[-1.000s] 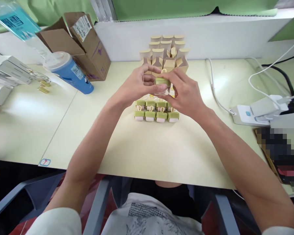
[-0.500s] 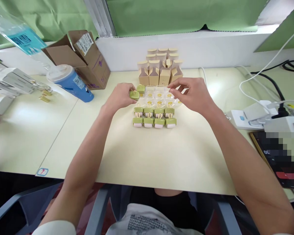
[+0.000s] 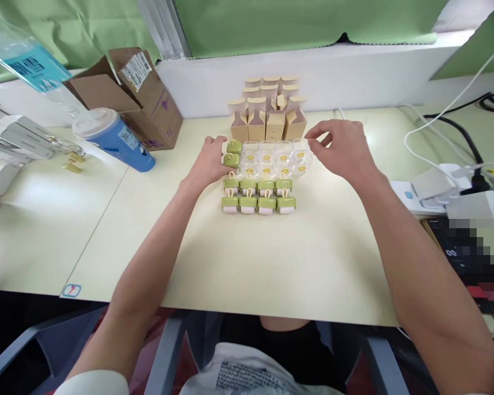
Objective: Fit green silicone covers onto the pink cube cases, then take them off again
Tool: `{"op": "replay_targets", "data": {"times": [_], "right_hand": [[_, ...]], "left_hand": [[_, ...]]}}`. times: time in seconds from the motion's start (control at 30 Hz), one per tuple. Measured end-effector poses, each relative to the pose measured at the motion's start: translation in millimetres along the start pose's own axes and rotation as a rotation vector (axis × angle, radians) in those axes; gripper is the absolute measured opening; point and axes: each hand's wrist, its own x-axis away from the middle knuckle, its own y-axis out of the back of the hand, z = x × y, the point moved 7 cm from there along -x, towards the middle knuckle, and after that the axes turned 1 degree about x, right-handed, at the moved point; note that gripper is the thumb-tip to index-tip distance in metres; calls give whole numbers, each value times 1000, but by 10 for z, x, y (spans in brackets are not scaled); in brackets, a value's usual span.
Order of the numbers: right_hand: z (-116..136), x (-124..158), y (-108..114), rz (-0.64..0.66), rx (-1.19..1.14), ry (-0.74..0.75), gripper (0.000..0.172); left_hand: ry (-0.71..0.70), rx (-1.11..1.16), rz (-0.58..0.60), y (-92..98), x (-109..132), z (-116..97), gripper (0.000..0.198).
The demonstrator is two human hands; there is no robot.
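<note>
My left hand (image 3: 209, 162) is at the left end of the rows, thumb and forefinger spread apart beside a small green-capped container (image 3: 231, 160). Another green-capped container (image 3: 234, 146) stands just behind it. To their right are two rows of small clear plastic cases (image 3: 267, 158) with yellow round marks. Beside the right end of these, my right hand (image 3: 343, 147) hovers with thumb and forefinger curved and their tips slightly apart; nothing shows between them. In front stand two rows of green-lidded containers (image 3: 249, 204) with pale bodies and cream loops.
Open small cardboard boxes (image 3: 275, 125) stand behind the cases. A larger carton (image 3: 162, 118), a blue cup (image 3: 125, 144) and white boxes (image 3: 18, 137) are at the left. A power strip (image 3: 411, 195), cables and a phone (image 3: 456, 258) lie at the right.
The green-capped container by my left hand has moved slightly right, in line with the one behind, and my fingers have spread. My right hand has moved right, uncovering the rightmost clear cases.
</note>
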Motion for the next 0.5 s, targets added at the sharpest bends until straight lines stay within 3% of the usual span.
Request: {"op": "replay_targets", "data": {"times": [0.13, 0.23, 0.37, 0.5], "right_hand": [[-285, -50, -114, 45, 31, -72, 32], [-348, -48, -195, 121, 11, -76, 37], [-181, -8, -212, 157, -15, -34, 36], [131, 68, -232, 235, -14, 68, 29]], "left_hand": [[-21, 19, 11, -27, -41, -4, 93], [-25, 81, 39, -29, -41, -2, 85], [-48, 131, 15, 8, -38, 19, 82], [-15, 180, 35, -20, -51, 58, 98]]}}
